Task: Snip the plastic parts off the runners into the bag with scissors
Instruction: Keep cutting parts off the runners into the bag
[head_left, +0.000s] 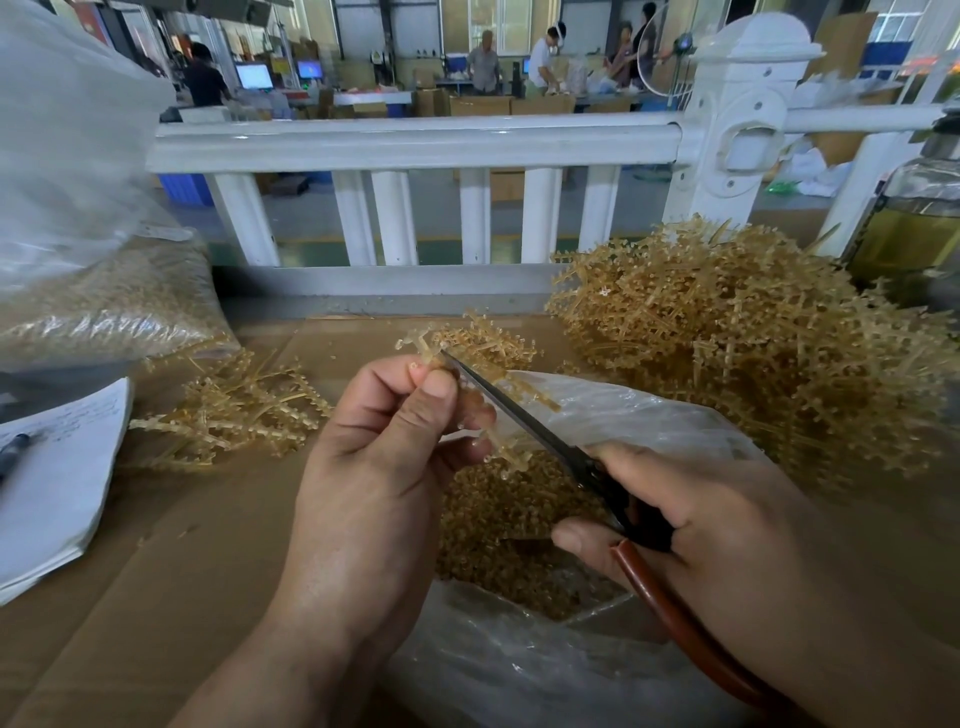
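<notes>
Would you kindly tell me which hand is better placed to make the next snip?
Right. The right hand grips the scissors, whose blade tip meets the runner that the left hand pinches above the open bag.

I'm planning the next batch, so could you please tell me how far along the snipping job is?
Done: the open bag already holds a layer of snipped parts, and a filled bag sits at the left. In hand: the left hand pinches a runner while the right hand holds the scissors against it. Left: a large pile of runners at the right.
</notes>
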